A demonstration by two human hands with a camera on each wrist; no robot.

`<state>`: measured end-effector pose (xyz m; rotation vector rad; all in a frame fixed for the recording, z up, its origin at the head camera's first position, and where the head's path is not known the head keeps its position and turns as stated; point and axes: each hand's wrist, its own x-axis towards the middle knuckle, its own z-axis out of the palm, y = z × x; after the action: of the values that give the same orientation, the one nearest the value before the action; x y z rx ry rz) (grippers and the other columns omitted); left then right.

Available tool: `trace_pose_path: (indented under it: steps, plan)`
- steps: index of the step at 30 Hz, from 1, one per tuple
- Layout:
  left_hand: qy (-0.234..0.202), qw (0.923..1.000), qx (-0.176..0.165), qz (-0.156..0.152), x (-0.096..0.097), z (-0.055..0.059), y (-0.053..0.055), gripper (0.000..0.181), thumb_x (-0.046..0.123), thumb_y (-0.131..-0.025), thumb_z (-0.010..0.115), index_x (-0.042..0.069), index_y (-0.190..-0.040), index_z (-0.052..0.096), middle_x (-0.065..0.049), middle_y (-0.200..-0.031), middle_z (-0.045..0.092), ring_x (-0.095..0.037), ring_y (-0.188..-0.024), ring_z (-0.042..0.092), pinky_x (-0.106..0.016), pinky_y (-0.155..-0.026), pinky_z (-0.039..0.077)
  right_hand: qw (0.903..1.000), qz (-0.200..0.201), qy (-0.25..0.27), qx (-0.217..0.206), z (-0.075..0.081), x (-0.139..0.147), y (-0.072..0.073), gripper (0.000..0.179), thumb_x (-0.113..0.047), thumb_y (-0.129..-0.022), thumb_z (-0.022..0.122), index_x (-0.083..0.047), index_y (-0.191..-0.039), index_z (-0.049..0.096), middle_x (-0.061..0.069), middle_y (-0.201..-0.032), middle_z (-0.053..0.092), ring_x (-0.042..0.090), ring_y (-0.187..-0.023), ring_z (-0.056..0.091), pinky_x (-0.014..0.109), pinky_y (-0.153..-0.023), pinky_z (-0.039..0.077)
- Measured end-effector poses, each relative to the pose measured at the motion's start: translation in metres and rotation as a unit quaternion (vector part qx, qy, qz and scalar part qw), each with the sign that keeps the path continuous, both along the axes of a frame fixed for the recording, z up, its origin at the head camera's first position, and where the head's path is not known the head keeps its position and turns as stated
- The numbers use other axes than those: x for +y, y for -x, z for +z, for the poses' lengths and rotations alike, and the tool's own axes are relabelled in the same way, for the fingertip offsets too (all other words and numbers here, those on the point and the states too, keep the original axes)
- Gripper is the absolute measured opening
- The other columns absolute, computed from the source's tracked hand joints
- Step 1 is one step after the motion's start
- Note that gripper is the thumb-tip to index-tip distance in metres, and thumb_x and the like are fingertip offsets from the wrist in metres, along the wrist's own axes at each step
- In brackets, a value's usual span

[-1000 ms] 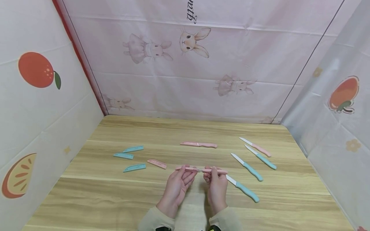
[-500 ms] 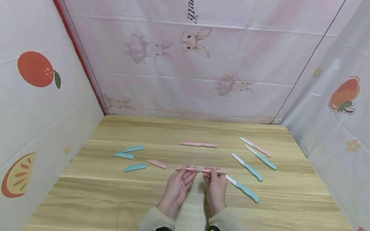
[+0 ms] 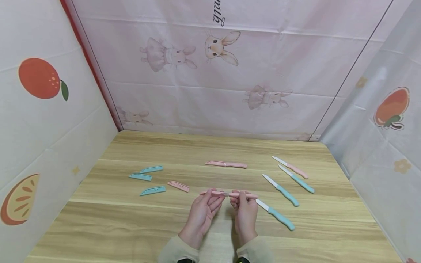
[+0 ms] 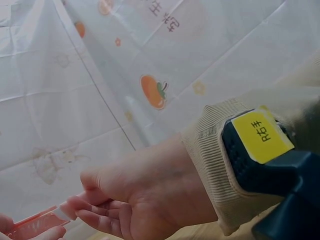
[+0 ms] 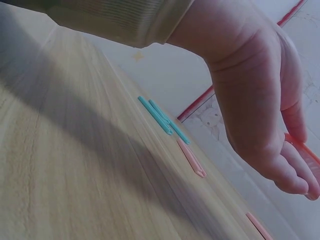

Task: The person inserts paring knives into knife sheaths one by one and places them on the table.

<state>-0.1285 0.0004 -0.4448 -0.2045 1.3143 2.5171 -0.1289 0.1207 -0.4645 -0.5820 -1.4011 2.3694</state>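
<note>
My left hand (image 3: 200, 215) pinches a pink knife sheath (image 3: 215, 192) between thumb and fingers, above the table's front middle. To its right, my right hand (image 3: 247, 215) grips the handle of a pink paring knife (image 3: 252, 196), thumb on top. The blade points left into the sheath's mouth, with a short length near the handle showing outside. In the left wrist view the right hand (image 4: 145, 195) stands in front, and the pink sheath (image 4: 37, 226) lies at lower left. The right wrist view shows the left hand (image 5: 260, 100) at the sheath's edge (image 5: 306, 151).
Several teal sheaths (image 3: 153, 190) and one pink sheath (image 3: 178, 186) lie at left. A sheathed pink knife (image 3: 235, 165) lies behind the hands. At right lie bare teal knives (image 3: 281, 218) and a bare pink knife (image 3: 297, 170), blades pointing back left. Patterned curtains (image 3: 210, 102) enclose the table.
Both hands keep almost the same place and hold, with the knife and sheath barely shifting. The things lying on the table have not moved.
</note>
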Motion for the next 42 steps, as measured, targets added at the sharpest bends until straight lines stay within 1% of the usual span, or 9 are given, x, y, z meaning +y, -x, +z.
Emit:
trace_pose_path:
  steps: [9, 16, 20, 23, 28, 34, 38, 40, 42]
  plan:
    - [0.003, 1.0000, 0.002, 0.001, 0.000, -0.001, 0.000, 0.041, 0.026, -0.101, 0.039, -0.008, -0.124, 0.038, -0.021, -0.115, 0.061, -0.021, -0.104, 0.062, -0.040, -0.098, 0.041, 1.0000, 0.002, 0.004, 0.001, -0.001, 0.000, 0.000, 0.017, -0.010, -0.098, 0.045, 0.005, -0.093, 0.052, 0.004, -0.074, 0.064, 0.005, -0.059, 0.057, 0.019, -0.059, 0.052]
    - [0.029, 0.9989, 0.020, 0.030, 0.005, 0.002, 0.003, 0.042, 0.031, -0.098, 0.048, -0.006, -0.116, 0.048, -0.016, -0.109, 0.064, -0.018, -0.097, 0.065, -0.032, -0.086, 0.050, 0.9974, 0.015, 0.064, 0.030, 0.006, 0.007, 0.001, 0.020, -0.021, -0.097, 0.051, -0.006, -0.086, 0.044, 0.001, -0.074, 0.060, 0.006, -0.059, 0.058, 0.017, -0.059, 0.052]
    - [0.057, 0.9970, 0.046, 0.025, 0.006, 0.006, 0.007, 0.036, 0.028, -0.101, 0.040, -0.006, -0.113, 0.045, -0.011, -0.109, 0.059, -0.016, -0.095, 0.062, -0.026, -0.076, 0.051, 0.9945, 0.003, 0.095, 0.045, 0.011, 0.015, 0.002, 0.017, -0.024, -0.101, 0.041, -0.007, -0.102, 0.039, 0.006, -0.092, 0.054, 0.010, -0.065, 0.059, 0.018, -0.062, 0.053]
    - [0.067, 0.9940, 0.053, 0.069, 0.005, 0.007, 0.012, 0.033, 0.021, -0.100, 0.044, -0.007, -0.118, 0.040, -0.011, -0.102, 0.057, -0.015, -0.087, 0.062, -0.023, -0.070, 0.052, 0.9950, -0.010, 0.091, 0.040, 0.013, 0.019, 0.004, 0.026, -0.024, -0.101, 0.040, -0.006, -0.119, 0.035, 0.008, -0.099, 0.050, 0.010, -0.070, 0.060, 0.019, -0.066, 0.053]
    - [0.079, 0.9752, 0.049, 0.201, 0.008, 0.008, 0.019, 0.036, 0.013, -0.096, 0.052, -0.001, -0.122, 0.033, -0.018, -0.091, 0.062, -0.019, -0.076, 0.068, -0.024, -0.062, 0.055, 0.9978, -0.023, 0.059, 0.019, 0.017, 0.021, 0.005, 0.034, -0.019, -0.097, 0.050, -0.007, -0.121, 0.030, 0.004, -0.086, 0.062, 0.009, -0.073, 0.063, 0.019, -0.068, 0.053]
    - [0.111, 0.9542, 0.079, 0.266, 0.013, 0.006, 0.021, 0.033, 0.019, -0.095, 0.055, 0.002, -0.117, 0.037, -0.022, -0.089, 0.064, -0.023, -0.074, 0.069, -0.030, -0.060, 0.056, 0.9982, -0.037, 0.046, 0.010, 0.021, 0.019, 0.008, 0.030, -0.016, -0.095, 0.054, -0.005, -0.114, 0.033, 0.004, -0.082, 0.066, 0.009, -0.073, 0.065, 0.019, -0.069, 0.054]
    - [0.171, 0.9364, 0.129, 0.278, 0.012, 0.002, 0.023, 0.032, 0.021, -0.094, 0.057, -0.001, -0.115, 0.045, -0.019, -0.088, 0.068, -0.023, -0.073, 0.069, -0.030, -0.059, 0.056, 0.9978, -0.053, 0.040, 0.005, 0.019, 0.022, 0.012, 0.028, -0.014, -0.095, 0.054, -0.003, -0.113, 0.036, 0.005, -0.082, 0.067, 0.010, -0.074, 0.066, 0.021, -0.069, 0.054]
    - [0.223, 0.9296, 0.152, 0.251, 0.010, -0.001, 0.024, 0.034, 0.018, -0.095, 0.056, -0.001, -0.121, 0.048, -0.015, -0.093, 0.069, -0.022, -0.074, 0.069, -0.028, -0.058, 0.055, 0.9975, -0.061, 0.035, 0.005, 0.016, 0.025, 0.014, 0.025, -0.012, -0.095, 0.053, -0.003, -0.112, 0.037, 0.005, -0.083, 0.068, 0.011, -0.075, 0.067, 0.021, -0.070, 0.054]
    - [0.283, 0.9239, 0.167, 0.195, 0.006, -0.004, 0.026, 0.043, 0.016, -0.095, 0.055, 0.000, -0.133, 0.042, -0.012, -0.096, 0.070, -0.019, -0.075, 0.068, -0.025, -0.050, 0.051, 0.9982, -0.054, 0.027, 0.003, 0.013, 0.029, 0.016, 0.025, -0.011, -0.096, 0.052, -0.003, -0.113, 0.037, 0.005, -0.086, 0.069, 0.012, -0.078, 0.067, 0.023, -0.071, 0.054]
